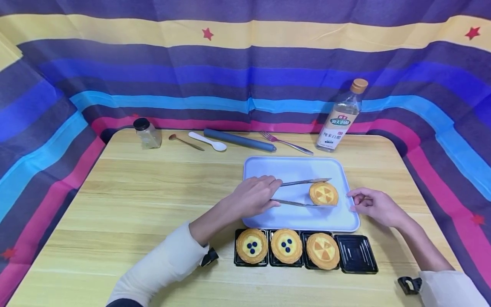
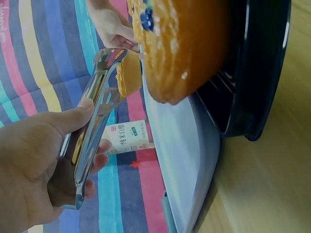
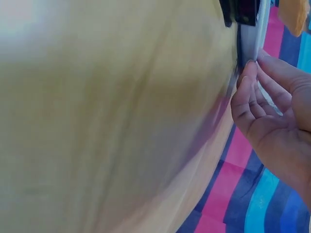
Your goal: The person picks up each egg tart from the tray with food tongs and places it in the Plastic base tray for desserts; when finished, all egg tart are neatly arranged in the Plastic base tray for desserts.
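My left hand (image 1: 255,196) grips metal tongs (image 1: 293,202) above the light blue tray (image 1: 264,170). Between the arms of the tongs is a round tart (image 1: 323,194) with a wedge pattern on top; the tong tips lie along its two sides. In the left wrist view, thumb and fingers wrap the tongs (image 2: 80,150) near their hinged end, and the tart (image 2: 129,75) shows by the tips. My right hand (image 1: 377,207) pinches the tray's right edge between thumb and fingertips, as the right wrist view also shows.
Before the tray stand several black plastic containers (image 1: 358,254) in a row: two hold blueberry tarts (image 1: 252,246), one a wedge-patterned tart (image 1: 323,251); the rightmost shows its ridged base. Behind are a bottle (image 1: 337,123), fork (image 1: 287,142), rolling pin (image 1: 239,140), white spoon (image 1: 207,140), small wooden spoon (image 1: 186,142) and jar (image 1: 147,134).
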`<state>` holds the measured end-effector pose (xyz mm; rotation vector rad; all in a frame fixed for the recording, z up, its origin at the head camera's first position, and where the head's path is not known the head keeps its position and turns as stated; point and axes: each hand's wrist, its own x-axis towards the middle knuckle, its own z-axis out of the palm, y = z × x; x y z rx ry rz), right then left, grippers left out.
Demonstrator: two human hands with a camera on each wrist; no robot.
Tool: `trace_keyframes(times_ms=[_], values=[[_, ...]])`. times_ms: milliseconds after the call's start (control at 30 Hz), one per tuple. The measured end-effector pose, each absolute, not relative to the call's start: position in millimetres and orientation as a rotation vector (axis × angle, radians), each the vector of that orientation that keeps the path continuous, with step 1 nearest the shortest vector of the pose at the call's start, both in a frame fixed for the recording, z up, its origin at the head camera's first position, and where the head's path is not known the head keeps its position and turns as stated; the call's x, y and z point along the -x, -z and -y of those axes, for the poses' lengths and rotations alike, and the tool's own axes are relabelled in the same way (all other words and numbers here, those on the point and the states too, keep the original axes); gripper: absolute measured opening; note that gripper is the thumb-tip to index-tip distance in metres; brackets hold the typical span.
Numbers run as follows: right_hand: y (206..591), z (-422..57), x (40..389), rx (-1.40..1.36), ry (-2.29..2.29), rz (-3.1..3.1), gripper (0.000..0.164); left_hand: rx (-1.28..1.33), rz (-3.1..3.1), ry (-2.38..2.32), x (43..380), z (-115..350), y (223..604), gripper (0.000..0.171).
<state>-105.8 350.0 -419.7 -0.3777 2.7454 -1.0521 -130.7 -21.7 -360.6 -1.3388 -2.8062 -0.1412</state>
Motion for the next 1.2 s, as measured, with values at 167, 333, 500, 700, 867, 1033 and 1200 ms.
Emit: trace_keyframes(times_ms=[167, 333, 500, 700, 867, 1033, 1200], values=[[420, -351, 112, 0.353, 1.125, -2.694, 0.025, 1.361, 2.773, 0.129, 126, 24, 359, 0.05], [420, -353, 116, 0.318, 1.145, -2.651, 0.026, 1.375, 2.761, 0.133, 122, 26, 357, 0.05], [420, -354, 122, 0.285, 1.11, -2.651, 0.026, 1.39, 2.763, 0.134, 116, 26, 355, 0.05], [419, -354, 126, 0.261, 1.105, -2.63, 0.026, 1.429, 2.727, 0.136, 108, 24, 352, 0.049], [419, -354, 127, 0.23, 1.077, -2.617, 0.027, 1.454, 2.757, 0.123, 100, 21, 348, 0.052], [419, -356, 128, 0.2, 1.064, -2.602, 0.027, 1.481, 2.794, 0.093, 92, 16, 347, 0.053], [418, -356, 128, 0.194, 1.046, -2.612, 0.027, 1.526, 2.782, 0.059, 86, 9, 349, 0.053]])
